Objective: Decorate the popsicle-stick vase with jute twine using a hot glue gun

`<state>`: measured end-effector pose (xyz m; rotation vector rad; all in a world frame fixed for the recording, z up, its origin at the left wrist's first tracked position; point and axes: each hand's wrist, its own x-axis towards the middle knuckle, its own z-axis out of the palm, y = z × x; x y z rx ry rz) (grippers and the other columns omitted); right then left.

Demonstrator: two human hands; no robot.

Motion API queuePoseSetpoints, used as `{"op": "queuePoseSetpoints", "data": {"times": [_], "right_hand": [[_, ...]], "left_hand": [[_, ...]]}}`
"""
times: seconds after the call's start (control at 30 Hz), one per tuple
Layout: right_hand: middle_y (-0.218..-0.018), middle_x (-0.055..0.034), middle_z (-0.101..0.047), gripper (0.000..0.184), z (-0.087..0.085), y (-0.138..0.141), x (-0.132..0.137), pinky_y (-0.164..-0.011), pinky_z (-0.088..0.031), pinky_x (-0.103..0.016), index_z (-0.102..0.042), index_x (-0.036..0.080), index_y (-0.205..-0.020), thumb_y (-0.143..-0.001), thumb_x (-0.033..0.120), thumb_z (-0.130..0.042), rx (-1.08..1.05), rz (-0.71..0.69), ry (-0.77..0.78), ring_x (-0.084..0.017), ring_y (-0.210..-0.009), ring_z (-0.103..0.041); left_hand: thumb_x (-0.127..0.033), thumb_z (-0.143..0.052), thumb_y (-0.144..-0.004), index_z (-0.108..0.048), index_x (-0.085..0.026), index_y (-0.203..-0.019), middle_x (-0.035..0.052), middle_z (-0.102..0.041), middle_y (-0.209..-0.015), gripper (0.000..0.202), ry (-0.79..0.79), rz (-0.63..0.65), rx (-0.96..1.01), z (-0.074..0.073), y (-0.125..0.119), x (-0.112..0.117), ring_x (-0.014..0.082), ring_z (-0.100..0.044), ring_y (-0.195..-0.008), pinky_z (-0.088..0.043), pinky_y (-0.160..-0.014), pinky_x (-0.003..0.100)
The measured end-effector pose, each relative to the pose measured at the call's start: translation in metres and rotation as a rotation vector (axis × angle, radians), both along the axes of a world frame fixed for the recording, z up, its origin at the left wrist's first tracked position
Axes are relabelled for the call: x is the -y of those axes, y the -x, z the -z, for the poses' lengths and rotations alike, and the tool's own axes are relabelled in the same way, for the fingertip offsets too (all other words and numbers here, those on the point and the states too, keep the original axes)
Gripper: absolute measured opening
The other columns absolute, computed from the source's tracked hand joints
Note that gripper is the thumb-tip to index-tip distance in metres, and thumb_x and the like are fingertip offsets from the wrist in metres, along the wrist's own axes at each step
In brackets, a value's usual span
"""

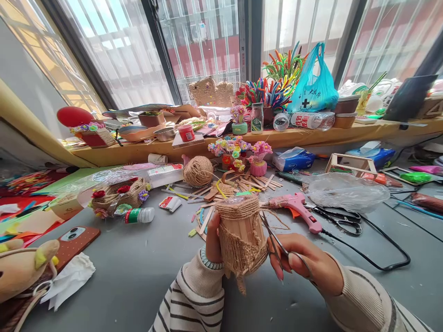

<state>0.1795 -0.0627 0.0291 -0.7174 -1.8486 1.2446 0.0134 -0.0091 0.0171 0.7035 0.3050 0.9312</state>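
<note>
In my left hand (213, 237) is a jar (242, 230) wrapped in jute twine, with strips of wood showing between the twine bands. The hand's fingers are partly hidden behind the jar, which is held a little above the table. My right hand (304, 260) is closed round the handles of metal scissors (275, 237). Their blades point up and left, against the jar's right side near its upper twine band. A loose twine end (278, 219) sticks out there to the right. Another twine tail hangs from the jar's bottom.
A pink glue gun (296, 207) with a black cord lies behind my right hand, beside black-handled scissors (342, 221). Behind the jar are a twine ball (198, 171) and scattered wooden sticks (224, 189). A phone (78, 244) and crumpled tissue (71, 279) lie left.
</note>
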Motion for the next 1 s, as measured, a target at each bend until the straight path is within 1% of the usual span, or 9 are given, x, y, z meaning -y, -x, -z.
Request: {"op": "queuePoseSetpoints", "data": {"times": [0.13,0.33,0.47,0.6,0.67,0.87,1.0], "right_hand": [[-0.052,0.0022,-0.038,0.059,0.0003,-0.0010,0.0001,-0.050,-0.029,-0.023,-0.053,0.015,-0.055,-0.078,0.065,-0.032,0.010,-0.002,0.012,-0.008,-0.050,-0.035],[-0.051,0.0028,-0.037,0.058,-0.0009,-0.0024,0.0000,-0.048,-0.027,-0.023,-0.054,0.014,-0.055,-0.078,0.063,-0.034,-0.004,-0.009,0.021,-0.006,-0.048,-0.034],[-0.051,0.0027,-0.037,0.058,0.0007,-0.0029,-0.0003,-0.049,-0.027,-0.023,-0.054,0.014,-0.056,-0.078,0.063,-0.033,0.005,-0.005,0.022,-0.007,-0.048,-0.034],[-0.051,0.0021,-0.038,0.058,0.0019,-0.0038,-0.0005,-0.049,-0.028,-0.023,-0.054,0.014,-0.055,-0.077,0.064,-0.034,0.024,0.014,0.026,-0.007,-0.049,-0.035],[-0.051,0.0018,-0.039,0.059,0.0018,-0.0043,-0.0009,-0.048,-0.028,-0.023,-0.054,0.014,-0.054,-0.077,0.064,-0.034,0.040,0.023,0.027,-0.007,-0.048,-0.035],[-0.053,-0.0007,-0.043,0.059,0.0032,-0.0040,-0.0014,-0.049,-0.028,-0.024,-0.050,0.015,-0.051,-0.074,0.068,-0.035,0.072,0.067,0.023,-0.009,-0.054,-0.039],[-0.054,0.0004,-0.040,0.057,0.0042,-0.0041,0.0011,-0.049,-0.025,-0.024,-0.043,0.017,-0.054,-0.071,0.070,-0.034,0.197,0.137,-0.006,-0.009,-0.054,-0.035]], "left_hand": [[-0.055,-0.053,-0.064,-0.062,-0.012,-0.100,0.0116,-0.065,-0.101,0.057,-0.012,0.024,-0.002,0.0020,0.0002,-0.0006,0.0343,-0.051,-0.108,-0.040,-0.090,0.043],[-0.051,-0.053,-0.066,-0.059,-0.013,-0.105,0.0104,-0.064,-0.103,0.056,0.047,-0.036,0.021,0.0075,0.0002,-0.0011,0.0325,-0.049,-0.111,-0.039,-0.093,0.042],[-0.049,-0.051,-0.068,-0.058,-0.015,-0.108,0.0084,-0.064,-0.104,0.053,0.040,-0.066,0.052,0.0075,-0.0011,-0.0007,0.0315,-0.050,-0.111,-0.037,-0.094,0.041],[-0.050,-0.054,-0.067,-0.059,-0.014,-0.107,0.0091,-0.065,-0.104,0.054,0.029,-0.024,0.036,0.0071,0.0001,-0.0014,0.0320,-0.051,-0.109,-0.037,-0.095,0.041],[-0.050,-0.052,-0.068,-0.058,-0.014,-0.108,0.0095,-0.065,-0.104,0.055,0.020,-0.030,0.038,0.0077,0.0014,-0.0020,0.0319,-0.051,-0.109,-0.037,-0.095,0.041],[-0.052,-0.049,-0.070,-0.053,-0.012,-0.113,0.0105,-0.064,-0.105,0.059,0.004,-0.049,0.020,0.0085,0.0032,-0.0017,0.0312,-0.050,-0.111,-0.035,-0.096,0.040],[-0.053,-0.049,-0.070,-0.056,-0.012,-0.110,0.0107,-0.065,-0.103,0.058,-0.007,-0.038,0.011,0.0094,0.0031,-0.0016,0.0311,-0.050,-0.110,-0.037,-0.095,0.040]]}}
